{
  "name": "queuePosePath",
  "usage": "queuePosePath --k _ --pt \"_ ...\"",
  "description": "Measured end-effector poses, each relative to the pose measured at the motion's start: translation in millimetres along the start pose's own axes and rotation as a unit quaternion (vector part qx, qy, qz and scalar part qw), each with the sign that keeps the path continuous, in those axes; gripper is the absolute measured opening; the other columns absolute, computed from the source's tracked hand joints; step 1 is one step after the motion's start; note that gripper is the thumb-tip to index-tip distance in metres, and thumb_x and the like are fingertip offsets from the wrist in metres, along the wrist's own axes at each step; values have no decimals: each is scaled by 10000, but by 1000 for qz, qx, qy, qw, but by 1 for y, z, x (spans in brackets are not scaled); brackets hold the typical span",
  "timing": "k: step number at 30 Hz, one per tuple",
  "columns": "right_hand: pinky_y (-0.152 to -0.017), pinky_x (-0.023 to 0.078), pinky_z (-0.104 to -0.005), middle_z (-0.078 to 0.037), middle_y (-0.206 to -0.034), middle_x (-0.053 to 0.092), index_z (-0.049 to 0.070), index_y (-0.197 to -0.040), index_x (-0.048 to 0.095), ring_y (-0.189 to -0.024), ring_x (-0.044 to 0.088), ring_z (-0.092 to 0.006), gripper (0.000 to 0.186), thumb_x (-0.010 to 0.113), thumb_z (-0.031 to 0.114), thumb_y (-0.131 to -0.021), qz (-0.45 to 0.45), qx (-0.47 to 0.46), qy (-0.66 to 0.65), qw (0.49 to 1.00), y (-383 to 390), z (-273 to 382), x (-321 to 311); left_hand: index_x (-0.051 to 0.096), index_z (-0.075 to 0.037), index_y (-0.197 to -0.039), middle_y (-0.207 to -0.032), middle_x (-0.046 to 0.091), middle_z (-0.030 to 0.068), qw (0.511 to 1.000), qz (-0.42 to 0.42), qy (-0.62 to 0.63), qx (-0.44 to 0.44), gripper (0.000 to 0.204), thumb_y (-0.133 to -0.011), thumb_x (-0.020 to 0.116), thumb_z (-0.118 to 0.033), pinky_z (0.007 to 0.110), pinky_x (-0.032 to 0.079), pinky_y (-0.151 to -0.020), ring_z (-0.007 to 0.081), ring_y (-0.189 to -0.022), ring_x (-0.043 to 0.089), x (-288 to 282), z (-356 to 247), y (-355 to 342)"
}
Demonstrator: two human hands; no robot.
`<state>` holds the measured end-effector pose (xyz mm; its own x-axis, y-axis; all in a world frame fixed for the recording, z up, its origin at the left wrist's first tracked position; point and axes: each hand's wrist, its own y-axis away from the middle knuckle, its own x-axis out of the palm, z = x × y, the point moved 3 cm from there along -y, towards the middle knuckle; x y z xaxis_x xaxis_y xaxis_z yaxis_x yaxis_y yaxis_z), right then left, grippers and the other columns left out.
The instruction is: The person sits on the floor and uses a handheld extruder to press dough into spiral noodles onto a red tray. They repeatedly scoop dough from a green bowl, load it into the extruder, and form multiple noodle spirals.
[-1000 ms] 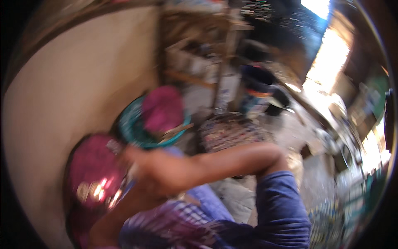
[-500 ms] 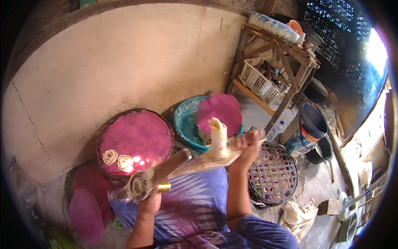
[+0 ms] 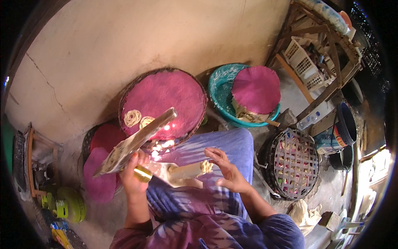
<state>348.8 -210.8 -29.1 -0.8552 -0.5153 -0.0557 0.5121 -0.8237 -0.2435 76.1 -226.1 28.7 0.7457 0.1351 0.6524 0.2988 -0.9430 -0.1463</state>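
A wooden hinged lever press (image 3: 139,137) lies across my lap, one long arm slanting up to the right. My left hand (image 3: 134,176) is closed around it near the hinge, beside a short brass-coloured cylinder (image 3: 143,174). The press's other arm points right, and its round wooden peg (image 3: 188,170) has pale crumbly stuff on its end. Just right of that peg, my right hand (image 3: 227,172) holds nothing, its fingers apart and curved. Beyond the press, coiled pale strands (image 3: 132,118) rest on a round tray covered in pink cloth (image 3: 166,91).
A teal basin (image 3: 219,85) holds pale stuff partly under a round pink cloth (image 3: 256,89). At right stand a woven lattice basket (image 3: 294,162), a bucket (image 3: 335,133) and a wooden rack (image 3: 327,29). A green gas cylinder (image 3: 71,204) is at lower left.
My right hand has let go of the press's arm and opened near the peg. The press has come down toward my lap, its peg swinging from upward to rightward. The view has shifted.
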Motion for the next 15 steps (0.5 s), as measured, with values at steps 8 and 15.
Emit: queuePosePath --k 8,15 --pt "-1086 313 -408 -140 -1360 462 79 -1224 630 -1295 410 -279 452 750 81 -789 -126 -29 -25 991 -6 -8 35 517 -104 -971 -845 461 6 999 -46 14 14 90 -895 565 -102 282 388 -671 92 -703 434 -19 11 6" --pt "-1036 375 -380 -109 -1324 493 87 -1130 669 -1243 462 -238 399 757 -6 -752 -159 -39 -16 986 1 -28 41 559 -98 -967 -755 473 -27 994 -111 15 -2 108 -882 624 -118 268 382 -638 78 -645 435 -30 28 5"
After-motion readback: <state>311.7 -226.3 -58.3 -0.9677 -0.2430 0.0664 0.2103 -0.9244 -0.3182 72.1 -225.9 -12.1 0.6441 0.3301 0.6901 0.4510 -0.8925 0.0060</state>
